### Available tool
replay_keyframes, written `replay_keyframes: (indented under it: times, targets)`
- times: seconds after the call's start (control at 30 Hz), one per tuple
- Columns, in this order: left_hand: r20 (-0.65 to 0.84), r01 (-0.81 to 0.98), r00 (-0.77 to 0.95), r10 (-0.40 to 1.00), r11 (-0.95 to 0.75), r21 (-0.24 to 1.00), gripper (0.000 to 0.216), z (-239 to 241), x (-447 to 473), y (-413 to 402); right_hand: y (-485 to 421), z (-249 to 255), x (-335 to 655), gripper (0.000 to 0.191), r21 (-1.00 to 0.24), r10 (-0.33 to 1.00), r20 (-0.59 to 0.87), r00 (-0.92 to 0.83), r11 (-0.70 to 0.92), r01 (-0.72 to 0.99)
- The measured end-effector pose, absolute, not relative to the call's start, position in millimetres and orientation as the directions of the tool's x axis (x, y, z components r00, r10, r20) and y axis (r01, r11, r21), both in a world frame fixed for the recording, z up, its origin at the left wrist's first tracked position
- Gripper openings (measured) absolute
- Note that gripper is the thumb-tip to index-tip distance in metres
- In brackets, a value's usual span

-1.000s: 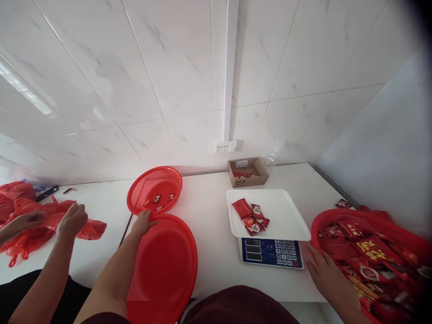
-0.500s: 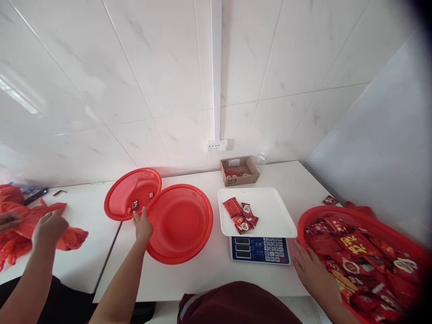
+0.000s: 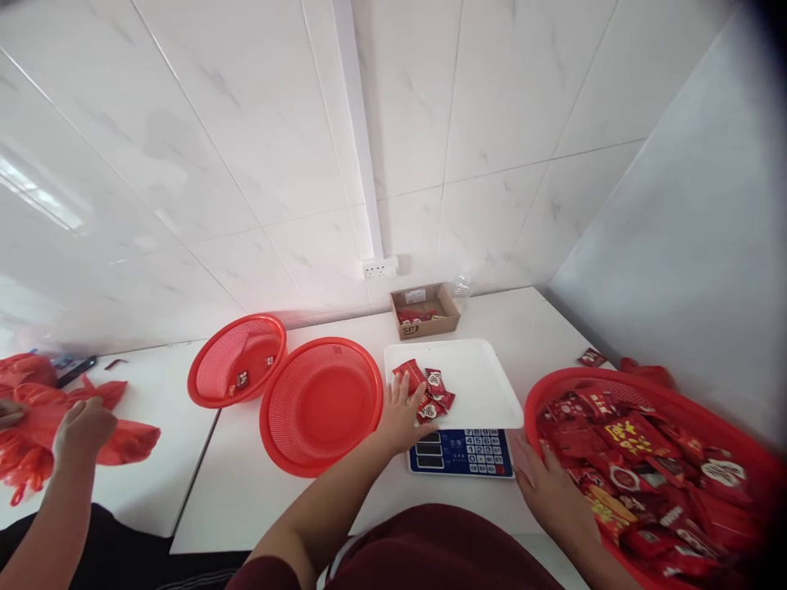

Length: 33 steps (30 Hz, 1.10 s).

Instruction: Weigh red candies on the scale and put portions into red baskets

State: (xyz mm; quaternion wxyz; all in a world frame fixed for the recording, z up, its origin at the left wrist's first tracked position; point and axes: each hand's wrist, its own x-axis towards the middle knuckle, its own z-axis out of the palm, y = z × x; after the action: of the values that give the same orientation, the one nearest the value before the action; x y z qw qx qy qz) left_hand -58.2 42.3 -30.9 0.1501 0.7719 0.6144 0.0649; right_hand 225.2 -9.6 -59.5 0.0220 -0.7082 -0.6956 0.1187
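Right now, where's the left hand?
Head view, centre: left hand rests on red packets at the left edge of the scale tray, beside the empty red basket.

White marble-tiled wall behind white table.

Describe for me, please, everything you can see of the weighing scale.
The weighing scale stands level on the white table beside an empty red basket. Its blue front panel carries dark displays and a white keypad; on top sits a white, plastic-looking tray with rounded corners. Small red packets lie on the tray's left side, where the left hand touches them. The right hand lies near its right front corner.
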Motion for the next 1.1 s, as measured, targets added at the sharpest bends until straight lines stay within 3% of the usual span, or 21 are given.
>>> replay_keyframes:
  times: [0.07,0.13,0.3,0.43,0.53,0.67,0.83,1.03,1.1]
  targets:
    - [-0.179,0.937,0.239,0.954,-0.178,0.302,0.107,-30,-44,67,-10,-61,226,0.056,-0.190,0.993,-0.116,-0.002,-0.020,0.982]
    - [-0.249,0.949,0.235,0.939,-0.167,0.267,0.110,-27,-40,85,-11,-63,226,0.055,-0.185,0.995,-0.099,-0.016,-0.003,0.983]
    - [-0.204,0.954,0.251,0.946,-0.205,0.220,0.081,-22,-47,103,-10,-67,228,0.052,-0.179,0.996,-0.072,-0.053,0.040,0.983]
    - [-0.135,0.916,0.239,0.962,-0.178,0.359,0.044,-20,-49,105,-10,-70,229,0.050,-0.189,0.997,-0.057,-0.051,0.039,0.981]
    - [-0.092,0.835,0.172,0.981,-0.096,0.542,0.039,-19,-50,106,-10,-73,229,0.050,-0.210,0.998,-0.048,-0.051,0.040,0.977]
    - [-0.035,0.609,-0.058,0.998,0.063,0.791,0.032,-16,-56,110,-10,-76,230,0.051,-0.205,0.998,-0.044,-0.048,0.038,0.978]
    - [-0.080,0.418,-0.274,0.958,0.193,0.888,0.027,-5,-72,115,-10,-79,230,0.050,-0.187,0.998,-0.021,-0.061,0.056,0.981]
    - [-0.148,0.107,-0.517,0.843,0.235,0.966,0.024,24,-108,97,-10,-78,230,0.051,-0.218,0.998,-0.004,-0.061,0.059,0.974]
    - [-0.140,0.132,-0.596,0.791,0.268,0.954,0.026,32,-127,84,-10,-77,229,0.050,-0.229,0.998,-0.006,-0.060,0.057,0.972]
